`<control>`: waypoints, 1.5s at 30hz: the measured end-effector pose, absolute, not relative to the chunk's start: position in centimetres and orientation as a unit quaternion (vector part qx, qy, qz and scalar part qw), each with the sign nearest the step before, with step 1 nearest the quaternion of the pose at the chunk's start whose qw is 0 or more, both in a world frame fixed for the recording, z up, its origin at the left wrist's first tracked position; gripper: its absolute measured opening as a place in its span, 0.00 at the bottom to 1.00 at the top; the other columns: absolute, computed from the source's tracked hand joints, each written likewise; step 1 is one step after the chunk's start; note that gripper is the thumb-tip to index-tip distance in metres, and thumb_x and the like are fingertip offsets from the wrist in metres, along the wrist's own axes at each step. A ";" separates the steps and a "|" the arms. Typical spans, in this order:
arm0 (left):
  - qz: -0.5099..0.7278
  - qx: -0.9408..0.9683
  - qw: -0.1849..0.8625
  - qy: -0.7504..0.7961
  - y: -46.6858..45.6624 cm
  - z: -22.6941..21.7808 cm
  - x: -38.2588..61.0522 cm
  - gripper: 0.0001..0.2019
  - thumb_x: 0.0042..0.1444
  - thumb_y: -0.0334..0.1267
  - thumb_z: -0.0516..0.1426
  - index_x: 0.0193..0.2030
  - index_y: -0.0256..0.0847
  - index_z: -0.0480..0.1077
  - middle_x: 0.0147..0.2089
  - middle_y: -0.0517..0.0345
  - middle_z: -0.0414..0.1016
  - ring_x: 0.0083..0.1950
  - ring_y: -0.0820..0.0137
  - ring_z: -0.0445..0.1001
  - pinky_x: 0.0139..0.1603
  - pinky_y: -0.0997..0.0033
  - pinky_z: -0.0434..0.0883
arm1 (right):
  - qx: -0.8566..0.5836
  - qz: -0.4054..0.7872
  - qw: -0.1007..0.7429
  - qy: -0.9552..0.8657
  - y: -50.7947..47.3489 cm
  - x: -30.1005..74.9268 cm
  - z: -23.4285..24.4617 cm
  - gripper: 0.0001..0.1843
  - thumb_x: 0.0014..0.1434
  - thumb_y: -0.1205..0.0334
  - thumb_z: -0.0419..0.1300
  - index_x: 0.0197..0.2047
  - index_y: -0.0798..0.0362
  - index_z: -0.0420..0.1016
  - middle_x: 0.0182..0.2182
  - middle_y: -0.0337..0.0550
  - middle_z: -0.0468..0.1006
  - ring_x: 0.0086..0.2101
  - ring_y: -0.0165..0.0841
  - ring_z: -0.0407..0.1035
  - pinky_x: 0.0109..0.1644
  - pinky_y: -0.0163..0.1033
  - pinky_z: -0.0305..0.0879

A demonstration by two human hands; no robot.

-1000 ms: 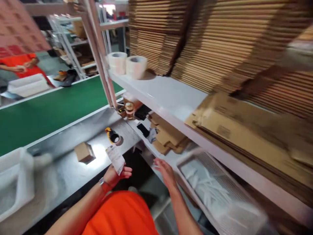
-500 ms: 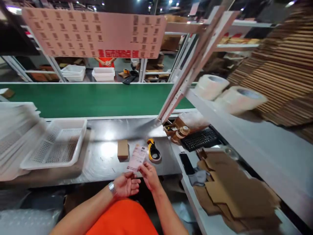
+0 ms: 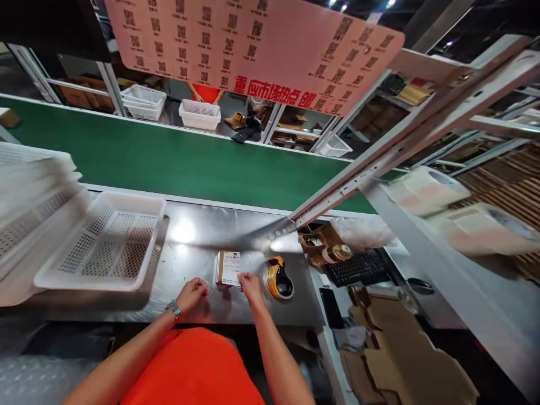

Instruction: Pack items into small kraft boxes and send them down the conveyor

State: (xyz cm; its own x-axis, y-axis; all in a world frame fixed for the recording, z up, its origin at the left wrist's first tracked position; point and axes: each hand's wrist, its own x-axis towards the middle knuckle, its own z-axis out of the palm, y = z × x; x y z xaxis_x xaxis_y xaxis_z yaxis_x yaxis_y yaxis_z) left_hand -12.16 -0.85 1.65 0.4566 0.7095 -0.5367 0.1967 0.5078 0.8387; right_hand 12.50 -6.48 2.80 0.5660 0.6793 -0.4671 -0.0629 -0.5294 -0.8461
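A white printed label lies over the top of a small brown cardboard box on the metal bench. My right hand pinches the label's lower right corner. To the left of the box, my left hand is held just above the bench, fingers curled together with nothing visible in them. A yellow and black tape dispenser stands right of my right hand.
White perforated baskets stand at the left, one beside a stack. Beyond the bench runs a green conveyor belt. At right are a keyboard, a phone, flattened cardboard and a slanted metal post.
The label has moved forward onto the box, with my right hand still on it. My left hand has shifted left and its fingers have curled. The view has tilted.
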 end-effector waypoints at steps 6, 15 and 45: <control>0.193 0.661 0.527 0.497 1.4 0.3 -10.2 0.09 0.64 0.43 0.59 0.44 0.42 0.77 0.44 0.51 0.85 0.46 0.60 0.83 0.54 0.59 0.78 | -0.782 0.427 0.409 -0.196 -5.6 12.7 1.7 0.14 0.50 0.51 0.69 0.29 0.54 0.78 0.27 0.45 0.84 0.28 0.36 0.76 0.25 0.35 0.70; 0.197 0.805 0.357 0.431 2.8 -1.7 -5.9 0.15 0.66 0.32 0.56 0.55 0.41 0.79 0.61 0.41 0.78 0.67 0.52 0.76 0.71 0.44 0.75 | -0.794 0.419 0.378 -0.225 -4.9 13.3 0.0 0.13 0.52 0.52 0.69 0.29 0.54 0.78 0.26 0.45 0.83 0.24 0.33 0.73 0.23 0.34 0.67; -0.035 0.930 0.174 0.321 4.8 -2.1 -0.1 0.43 0.70 0.59 0.54 0.85 0.38 0.52 0.85 0.31 0.51 0.84 0.37 0.51 0.79 0.18 0.46 | -0.809 0.421 0.204 -0.356 -6.8 16.5 1.0 0.11 0.59 0.56 0.72 0.41 0.54 0.84 0.30 0.47 0.87 0.33 0.39 0.81 0.39 0.39 0.70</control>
